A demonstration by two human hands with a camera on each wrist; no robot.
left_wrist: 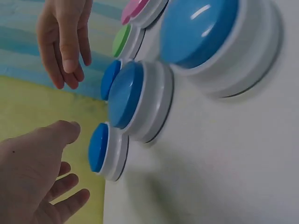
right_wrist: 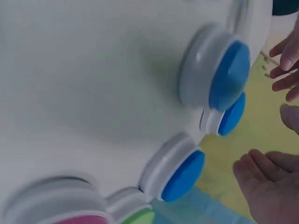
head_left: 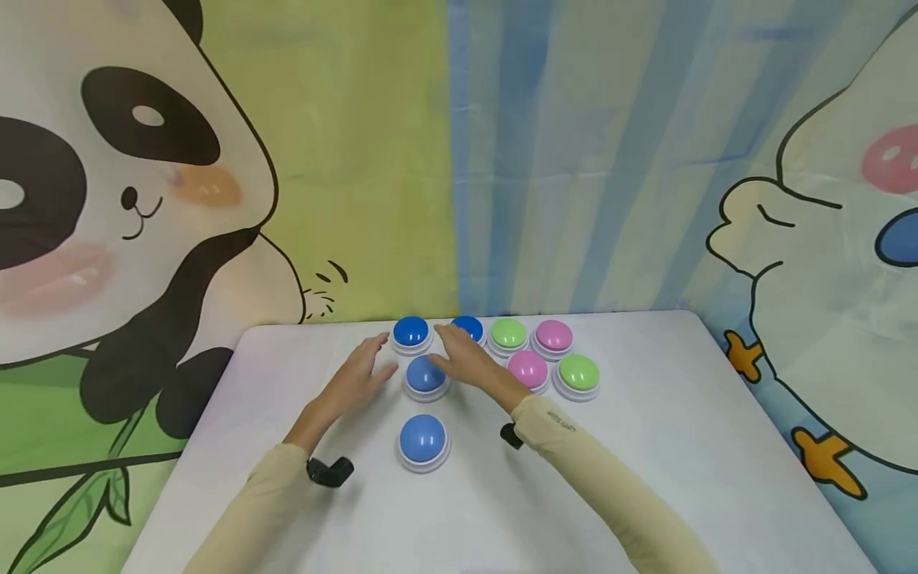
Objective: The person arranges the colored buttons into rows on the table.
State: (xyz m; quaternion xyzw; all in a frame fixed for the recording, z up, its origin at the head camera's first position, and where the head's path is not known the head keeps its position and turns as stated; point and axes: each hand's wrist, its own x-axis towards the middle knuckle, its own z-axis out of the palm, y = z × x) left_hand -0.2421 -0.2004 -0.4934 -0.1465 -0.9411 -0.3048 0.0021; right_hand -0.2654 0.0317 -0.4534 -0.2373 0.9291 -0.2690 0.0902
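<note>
My left hand [head_left: 358, 373] hovers over the table with fingers spread, left of two blue push buttons. Its thumb points towards the middle blue button [head_left: 426, 376], and its fingers reach towards the back-left blue button [head_left: 411, 330]. My right hand [head_left: 469, 363] is held above the table on the other side of them, fingers extended. It partly covers another blue button [right_wrist: 184, 175] at the back in the head view. Both palms [left_wrist: 28, 172] are bare of any object in the wrist views. Each button is a glossy dome on a round white base.
Nearest me on the white table [head_left: 645, 478] stands another blue button [head_left: 423, 438]. Right of my right hand are two green buttons [head_left: 578, 372] and two pink buttons [head_left: 554, 336], close together. A printed cloth backdrop [head_left: 358, 159] rises behind the table. Both wrists carry black cameras [head_left: 330, 472].
</note>
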